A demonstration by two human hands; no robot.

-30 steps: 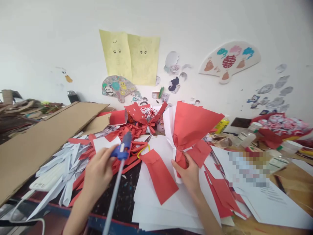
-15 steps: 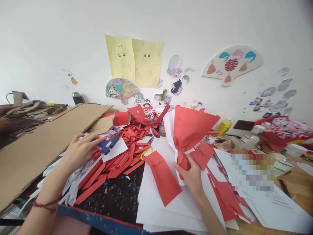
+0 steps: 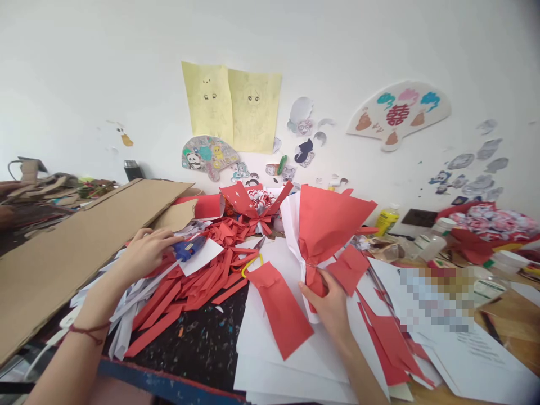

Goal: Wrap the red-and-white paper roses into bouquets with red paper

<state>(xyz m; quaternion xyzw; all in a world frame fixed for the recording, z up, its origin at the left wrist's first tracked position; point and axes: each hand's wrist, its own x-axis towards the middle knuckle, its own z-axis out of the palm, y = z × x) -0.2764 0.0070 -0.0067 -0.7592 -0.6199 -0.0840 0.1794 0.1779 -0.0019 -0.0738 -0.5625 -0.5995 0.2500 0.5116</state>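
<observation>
My right hand [image 3: 331, 298] is wrapped around the gathered neck of a red and white paper bouquet wrap [image 3: 331, 225], which fans out upward. At left, my left hand [image 3: 152, 253] is over a heap of paper strips, its fingers stretched out. Their tips touch or nearly touch the back of a blue glue gun [image 3: 189, 247]; the thumb is hidden. White sheets [image 3: 270, 343] are stacked under the wrap, with a curled red paper piece [image 3: 282, 309] on top. Another folded red piece [image 3: 349, 269] lies right of the wrap.
Red paper strips [image 3: 202, 275] and scissors with a yellow handle [image 3: 252, 264] lie between my hands. Long cardboard [image 3: 93, 236] slants across the left. A finished-looking bouquet [image 3: 259, 202] stands behind; a yellow bottle [image 3: 387, 219] and another bouquet [image 3: 493, 225] are at right.
My left hand has shifted slightly right and up, still beside the glue gun, its fingers outstretched. The right hand keeps its hold on the bouquet wrap, which has barely moved.
</observation>
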